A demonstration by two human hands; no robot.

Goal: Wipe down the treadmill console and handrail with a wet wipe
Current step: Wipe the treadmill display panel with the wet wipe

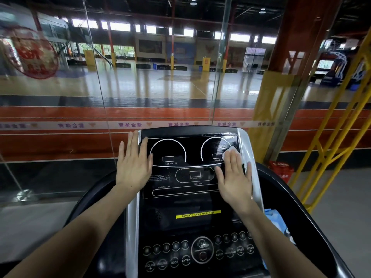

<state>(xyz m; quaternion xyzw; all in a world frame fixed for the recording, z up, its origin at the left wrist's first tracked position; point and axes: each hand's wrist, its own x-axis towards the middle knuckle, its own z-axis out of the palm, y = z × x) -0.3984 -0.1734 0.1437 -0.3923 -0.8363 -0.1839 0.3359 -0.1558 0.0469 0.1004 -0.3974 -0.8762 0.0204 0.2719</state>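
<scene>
From the head view, the right hand (234,177) lies flat with fingers straight, pressing a white wet wipe (230,150) against the upper right of the treadmill console (186,189), over the speed dial ring. Only a corner of the wipe shows past the fingertips; the rest is hidden under the palm. Nothing is curled round it, so the wipe is held by downward pressure alone, which suits a broad sweeping stroke. Streaks of sheen on the glossy black panel above the wipe look like wet film.

The left hand (133,163) is also flat and spread, resting on the console's upper left corner across the silver side trim (132,217), holding nothing. It probably steadies the person leaning forward.

I judge the console wiping as partly done: the middle panel, the yellow "ALWAYS STAY HEALTHY" strip (198,214) and the button rows (200,251) lower down show no clear wet sheen, and the black handrail (301,201) curving either side looks untouched.

The wipe sits near the console's right edge, so open room runs leftward and down. A blue packet (275,219), perhaps the wipes pack, lies just beside the right rail. A glass wall (60,97) stands close behind the console.
</scene>
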